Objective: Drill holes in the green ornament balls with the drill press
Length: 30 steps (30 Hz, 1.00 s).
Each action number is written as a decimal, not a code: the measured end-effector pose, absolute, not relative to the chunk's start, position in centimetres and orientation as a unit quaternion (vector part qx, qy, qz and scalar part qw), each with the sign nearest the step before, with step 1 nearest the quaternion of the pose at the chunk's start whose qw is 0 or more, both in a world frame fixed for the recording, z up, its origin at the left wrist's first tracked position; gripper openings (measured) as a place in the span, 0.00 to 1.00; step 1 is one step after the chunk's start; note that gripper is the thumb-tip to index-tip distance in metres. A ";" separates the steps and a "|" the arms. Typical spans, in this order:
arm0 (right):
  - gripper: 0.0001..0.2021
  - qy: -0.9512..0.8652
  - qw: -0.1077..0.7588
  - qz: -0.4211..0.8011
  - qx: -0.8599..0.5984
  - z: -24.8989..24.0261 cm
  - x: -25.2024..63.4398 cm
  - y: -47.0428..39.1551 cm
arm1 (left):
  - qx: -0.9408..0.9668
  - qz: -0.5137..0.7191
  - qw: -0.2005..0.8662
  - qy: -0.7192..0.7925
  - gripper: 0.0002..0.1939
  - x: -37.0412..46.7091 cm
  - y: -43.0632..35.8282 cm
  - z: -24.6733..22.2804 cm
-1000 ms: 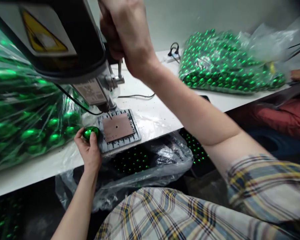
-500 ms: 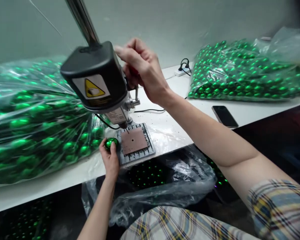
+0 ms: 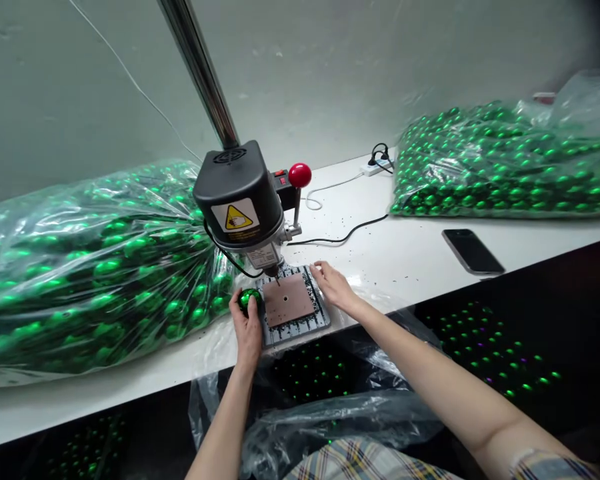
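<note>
Green ball (image 3: 249,298) sits between thumb and fingers of my left hand (image 3: 249,337), just left of the base plate (image 3: 300,328) under the drill press (image 3: 235,193). I'd judge it light, stiff-shelled, slippery and possibly easy to crack, so I'd grip around its widest part with even, gentle pressure. Left fingers are clamped on it; those of my right hand (image 3: 334,285), beside the plate's right edge, look apart and empty. Farther out, a left bag (image 3: 105,270) and right bag (image 3: 480,160) of balls rest on the tabletop (image 3: 375,250).
</note>
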State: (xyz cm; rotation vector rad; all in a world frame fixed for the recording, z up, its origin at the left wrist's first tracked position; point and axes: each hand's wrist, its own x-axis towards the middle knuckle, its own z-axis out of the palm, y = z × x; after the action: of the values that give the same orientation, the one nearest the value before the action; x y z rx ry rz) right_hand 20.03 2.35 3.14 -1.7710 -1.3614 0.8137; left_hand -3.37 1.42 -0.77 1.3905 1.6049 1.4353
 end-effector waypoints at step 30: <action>0.18 -0.550 0.252 0.203 -0.770 -0.7 27.4 7.3 | 0.478 0.543 0.377 0.579 0.28 6.6 2.3 -1.6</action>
State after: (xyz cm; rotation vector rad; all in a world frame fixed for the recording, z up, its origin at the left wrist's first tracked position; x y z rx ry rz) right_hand 27.38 7.30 -0.72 -2.0934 -1.4972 0.5508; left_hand 6.56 2.34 -1.58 1.2225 1.4792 1.3875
